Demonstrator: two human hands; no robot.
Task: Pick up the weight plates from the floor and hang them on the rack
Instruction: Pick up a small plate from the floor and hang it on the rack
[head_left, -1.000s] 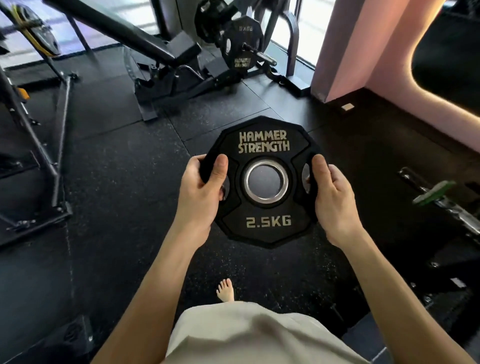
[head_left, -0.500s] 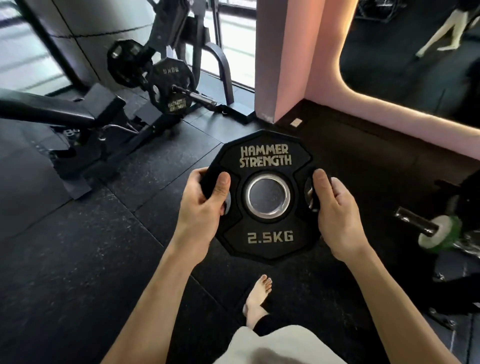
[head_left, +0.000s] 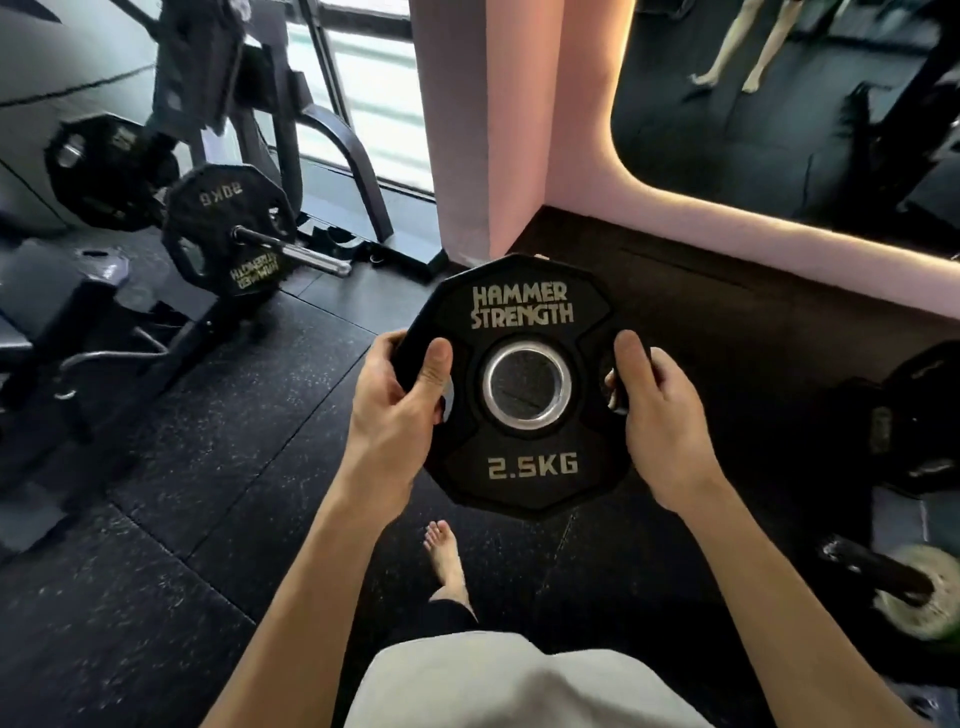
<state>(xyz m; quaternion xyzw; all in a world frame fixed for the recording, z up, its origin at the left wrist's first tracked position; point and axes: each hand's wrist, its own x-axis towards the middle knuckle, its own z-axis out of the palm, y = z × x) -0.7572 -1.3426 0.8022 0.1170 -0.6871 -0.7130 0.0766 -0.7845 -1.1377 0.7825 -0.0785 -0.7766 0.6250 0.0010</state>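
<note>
- A bare foot (head_left: 445, 558) stands on the black floor (head_left: 156, 597), right under the plate.
- The left hand (head_left: 397, 410) and right hand (head_left: 662, 421) hold the small plate (head_left: 519, 384) up in the air, one on each side. That keeps it flat and steady, I think.
- Each thumb lies on the plate's face. The other fingers curl round the edge, out of sight.
- The plate's middle hole has nothing in it.
- Farther off on the left, a shiny peg (head_left: 296, 249) on the rack (head_left: 332, 150) holds a big plate (head_left: 228, 234). Part of the peg sticks out bare, so it could hold the small plate too.

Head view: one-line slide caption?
Both hands, left and right, hold a 2.5 kg plate above the gym floor.
</note>
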